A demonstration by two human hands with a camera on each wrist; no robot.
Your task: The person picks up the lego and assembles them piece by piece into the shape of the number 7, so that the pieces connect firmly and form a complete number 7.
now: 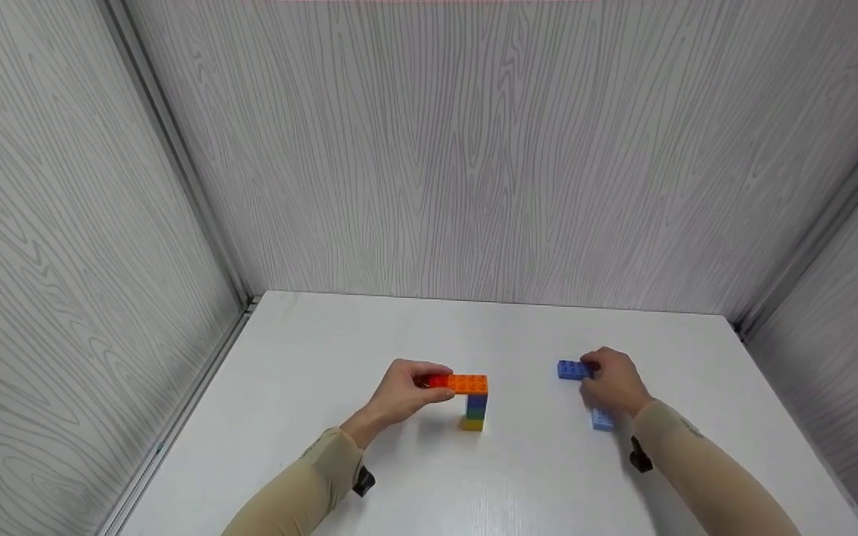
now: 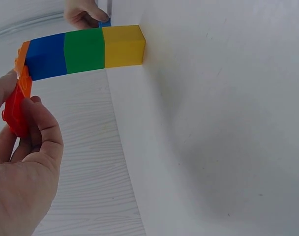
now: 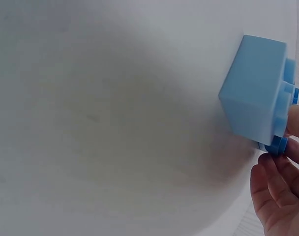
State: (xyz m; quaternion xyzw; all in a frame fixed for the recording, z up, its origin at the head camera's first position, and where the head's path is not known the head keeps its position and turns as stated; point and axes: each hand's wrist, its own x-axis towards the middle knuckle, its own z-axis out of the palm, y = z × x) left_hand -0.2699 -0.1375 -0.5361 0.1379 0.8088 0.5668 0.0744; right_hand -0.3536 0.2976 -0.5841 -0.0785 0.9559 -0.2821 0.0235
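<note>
My left hand (image 1: 403, 391) pinches a red brick (image 2: 15, 110) between thumb and fingers. That brick meets an orange brick (image 1: 470, 384), which lies across the top of a small tower. Below it the tower stacks a blue block (image 2: 46, 56), a green block (image 2: 84, 50) and a yellow block (image 2: 124, 46) that stands on the table. Over on the right, my right hand (image 1: 615, 383) grips the right end of a dark blue brick (image 1: 572, 370) lying studs up. A light blue brick (image 3: 255, 88) sits just nearer than this hand, partly under it in the head view.
The white table (image 1: 325, 335) ends at a grey wood-grain panel (image 1: 429, 164) behind. Similar panels (image 1: 49, 246) rise at both sides, with metal rails (image 1: 183, 164) in the corners. Each wrist carries a small black device (image 1: 363, 481).
</note>
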